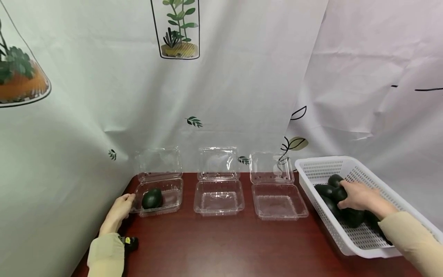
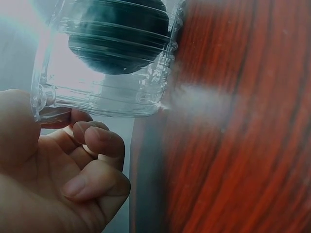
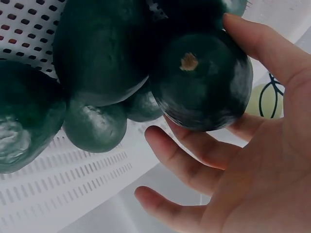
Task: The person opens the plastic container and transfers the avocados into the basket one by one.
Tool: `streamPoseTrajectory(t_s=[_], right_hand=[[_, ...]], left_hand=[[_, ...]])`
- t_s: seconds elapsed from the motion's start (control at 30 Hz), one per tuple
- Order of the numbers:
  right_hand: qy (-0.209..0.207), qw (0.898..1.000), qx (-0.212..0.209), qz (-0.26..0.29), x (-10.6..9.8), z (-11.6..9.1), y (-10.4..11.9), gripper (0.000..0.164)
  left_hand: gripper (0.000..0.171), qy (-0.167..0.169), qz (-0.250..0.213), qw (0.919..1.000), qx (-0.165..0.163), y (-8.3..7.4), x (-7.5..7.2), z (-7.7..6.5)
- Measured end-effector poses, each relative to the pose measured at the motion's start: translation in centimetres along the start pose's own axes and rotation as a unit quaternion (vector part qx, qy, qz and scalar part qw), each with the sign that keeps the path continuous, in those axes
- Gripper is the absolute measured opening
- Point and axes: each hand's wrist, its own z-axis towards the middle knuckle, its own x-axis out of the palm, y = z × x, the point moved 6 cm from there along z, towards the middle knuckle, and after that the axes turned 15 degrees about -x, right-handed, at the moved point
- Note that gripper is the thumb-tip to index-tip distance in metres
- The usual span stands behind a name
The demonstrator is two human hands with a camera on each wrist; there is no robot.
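Observation:
At the right, my right hand (image 1: 358, 195) reaches into a white plastic basket (image 1: 327, 158) of dark green avocados. Its thumb and fingers hold one avocado (image 3: 201, 82), stem end showing in the right wrist view; other avocados (image 3: 95, 126) lie against it. On the left, my left hand (image 1: 122, 207) pinches the near left corner of a clear plastic clamshell box (image 1: 173, 196) between thumb and fingers. Inside that box sits a single avocado (image 1: 152, 198). The left wrist view shows this avocado (image 2: 119, 41) through the ribbed wall.
Two more clear clamshell boxes, one in the middle (image 1: 219, 200) and one on the right (image 1: 280, 202), stand with lids raised. A small black object (image 1: 131, 244) is beside my left wrist. Behind the dark red table (image 1: 221, 246) hangs a printed white cloth (image 1: 235, 84).

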Motion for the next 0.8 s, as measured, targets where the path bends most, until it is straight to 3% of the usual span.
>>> streamPoseTrajectory(t_s=[0.43, 0.8], right_hand=[[0.004, 1.000, -0.018, -0.011, 0.2, -0.3, 0.1, 0.110], [-0.030, 0.998, -0.014, -0.056, -3.9, -0.1, 2.3, 0.127]], left_hand=[[0.038, -0.003, 0.003, 1.0000, 0.005, 0.4, -0.1, -0.2], [0.038, -0.005, -0.004, 1.0000, 0.005, -0.1, 0.0, 0.2]])
